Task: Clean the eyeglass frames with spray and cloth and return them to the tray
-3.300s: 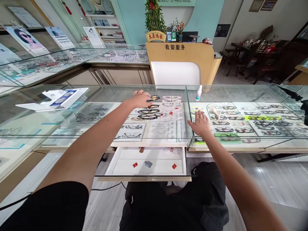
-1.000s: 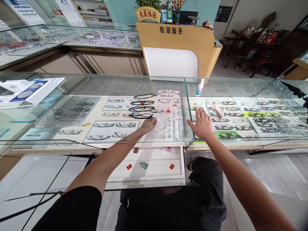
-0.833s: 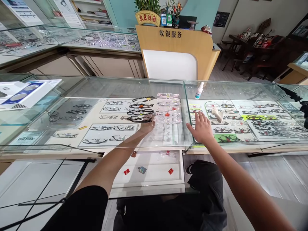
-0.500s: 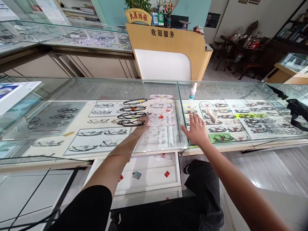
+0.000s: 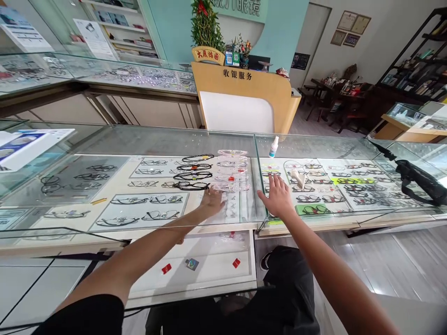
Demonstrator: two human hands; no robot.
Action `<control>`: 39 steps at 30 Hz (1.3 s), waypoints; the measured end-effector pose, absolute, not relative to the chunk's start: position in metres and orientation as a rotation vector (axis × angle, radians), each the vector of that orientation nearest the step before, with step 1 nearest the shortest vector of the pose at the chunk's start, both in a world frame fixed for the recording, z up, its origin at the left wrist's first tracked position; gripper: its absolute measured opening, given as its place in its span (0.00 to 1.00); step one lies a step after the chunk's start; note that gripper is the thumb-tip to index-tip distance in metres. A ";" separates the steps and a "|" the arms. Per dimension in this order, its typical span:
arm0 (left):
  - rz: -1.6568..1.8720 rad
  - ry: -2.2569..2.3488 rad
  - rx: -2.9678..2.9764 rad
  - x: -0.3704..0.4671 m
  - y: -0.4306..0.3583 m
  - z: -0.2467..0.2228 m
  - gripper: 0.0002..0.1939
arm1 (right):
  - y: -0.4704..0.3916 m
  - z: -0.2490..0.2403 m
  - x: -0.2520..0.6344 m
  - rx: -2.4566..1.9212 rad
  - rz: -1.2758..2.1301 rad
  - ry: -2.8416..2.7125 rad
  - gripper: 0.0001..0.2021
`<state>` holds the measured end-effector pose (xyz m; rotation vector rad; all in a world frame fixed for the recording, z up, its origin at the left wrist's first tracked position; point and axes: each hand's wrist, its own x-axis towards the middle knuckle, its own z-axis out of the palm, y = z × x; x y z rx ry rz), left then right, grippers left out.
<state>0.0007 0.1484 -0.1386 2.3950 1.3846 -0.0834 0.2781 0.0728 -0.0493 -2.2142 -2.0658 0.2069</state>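
Note:
My left hand [image 5: 211,202] reaches in beneath the glass top of the display counter, its fingers partly spread and no held thing visible. Just beyond it are a column of black eyeglass frames [image 5: 192,176] and a column of clear pinkish frames [image 5: 231,178], some with small coloured tags. My right hand [image 5: 278,197] rests flat on the glass top, fingers apart, by the joint between two glass sections. A white object [image 5: 298,178] and a white spray bottle with a blue label [image 5: 274,147] stand beyond it.
Below the counter a white drawer [image 5: 213,284] is pulled out, with red tags [image 5: 236,263] and a grey tag [image 5: 192,264] inside. More eyeglasses [image 5: 162,215] lie on pads in the case. A black strapped item [image 5: 421,181] lies at right, a white box [image 5: 28,148] at left.
My left hand has drawn back toward me from behind the frames and now shows in front of them. My right hand stays flat on the glass. The view has tilted up.

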 end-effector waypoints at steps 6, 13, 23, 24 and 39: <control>-0.308 1.212 2.424 -0.004 0.050 -0.115 0.31 | 0.073 -0.056 0.280 -2.175 0.180 -2.060 0.45; -0.259 0.832 2.363 -0.014 -0.033 0.007 0.36 | 0.073 -0.060 0.282 -2.185 0.165 -2.057 0.44; 0.199 1.473 2.723 -0.051 0.099 0.090 0.38 | 0.076 -0.063 0.283 -2.217 0.170 -2.074 0.46; 0.178 1.531 2.739 -0.058 0.124 0.086 0.38 | 0.076 -0.063 0.282 -2.219 0.178 -2.075 0.46; 0.076 1.680 2.666 -0.099 0.288 0.001 0.39 | 0.075 -0.057 0.278 -2.193 0.234 -2.034 0.47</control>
